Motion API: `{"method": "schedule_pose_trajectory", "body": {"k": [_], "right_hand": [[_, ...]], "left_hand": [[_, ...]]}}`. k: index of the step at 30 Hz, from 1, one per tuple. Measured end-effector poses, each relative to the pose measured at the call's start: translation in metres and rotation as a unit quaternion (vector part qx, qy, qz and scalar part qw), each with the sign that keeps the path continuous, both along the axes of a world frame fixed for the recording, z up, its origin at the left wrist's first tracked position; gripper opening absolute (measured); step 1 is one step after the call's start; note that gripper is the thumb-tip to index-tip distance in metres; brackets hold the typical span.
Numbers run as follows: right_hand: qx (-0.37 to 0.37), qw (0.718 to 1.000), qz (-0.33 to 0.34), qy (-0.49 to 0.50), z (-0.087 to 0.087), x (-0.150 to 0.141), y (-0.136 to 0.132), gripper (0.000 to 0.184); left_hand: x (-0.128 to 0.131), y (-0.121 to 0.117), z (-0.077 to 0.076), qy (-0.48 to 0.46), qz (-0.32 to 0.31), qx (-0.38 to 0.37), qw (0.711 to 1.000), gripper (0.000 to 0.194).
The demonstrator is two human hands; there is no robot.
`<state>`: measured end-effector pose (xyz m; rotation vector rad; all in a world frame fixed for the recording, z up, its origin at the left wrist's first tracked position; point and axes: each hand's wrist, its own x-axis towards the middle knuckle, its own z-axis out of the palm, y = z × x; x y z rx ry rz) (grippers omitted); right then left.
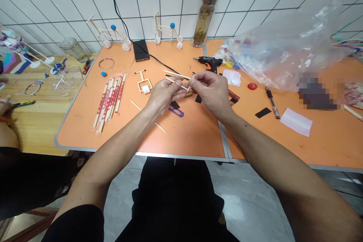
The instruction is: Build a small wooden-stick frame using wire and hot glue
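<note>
Both my hands are up over the middle of the orange table, fingers pinched on a small frame of thin wooden sticks (176,74). Two sticks run side by side to the left, and a short crosspiece lies at their right end. My left hand (165,93) grips the nearer stick between thumb and fingers. At the crosspiece, my right hand (212,90) holds the frame with thumb and forefinger. Beneath my hands lie a purple-handled cutter (177,112) and small black pieces. A square stick frame with a white roll (145,89) rests to the left.
Wrapped chopsticks (109,100) lie at left. Two stick bicycle models (167,32), a phone (141,50) and a glass bottle (202,20) stand or lie along the wall. A glue gun (210,61), plastic bag (272,45) and pen (272,102) are right. Another person's hand (4,109) shows far left.
</note>
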<state>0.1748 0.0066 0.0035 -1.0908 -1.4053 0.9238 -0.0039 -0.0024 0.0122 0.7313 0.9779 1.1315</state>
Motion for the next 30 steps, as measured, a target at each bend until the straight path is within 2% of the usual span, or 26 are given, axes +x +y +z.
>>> {"method": "schedule_pose_trajectory", "body": {"k": [7,19,30], "right_hand": [[0.02,1.0,-0.002,-0.004,0.0,0.0,0.0,0.022],[0.028,1.0,-0.006,-0.009,0.001,0.001,0.0,0.019],[0.066,0.997,-0.022,-0.023,-0.003,0.001,0.002,0.008]], "left_hand": [[-0.003,0.002,-0.002,0.011,-0.017,0.017,1.0,0.024],[-0.007,0.007,-0.011,0.002,-0.03,0.03,0.999,0.033],[-0.004,0.002,-0.001,0.007,-0.02,0.012,1.0,0.027]]}}
